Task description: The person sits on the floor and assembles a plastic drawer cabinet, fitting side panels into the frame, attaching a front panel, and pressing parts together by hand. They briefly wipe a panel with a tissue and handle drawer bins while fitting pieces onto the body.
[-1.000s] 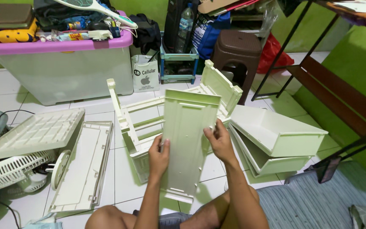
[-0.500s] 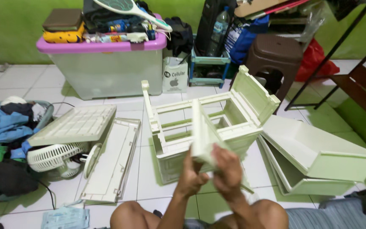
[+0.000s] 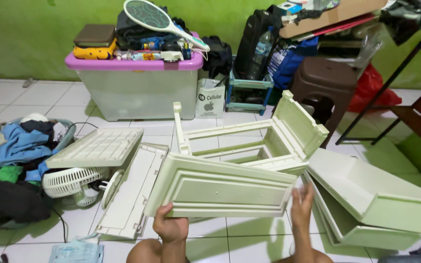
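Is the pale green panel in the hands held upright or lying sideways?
Sideways. The pale green panel runs long side across, with the left hand under its lower left edge and the right hand at its lower right.

I hold the plastic panel flat before me, my left fingers at its near left corner, my right fingers at its right end. Behind it stands the cabinet frame. Drawers lie right; a fan lies left; the storage bin sits behind, racket on top.
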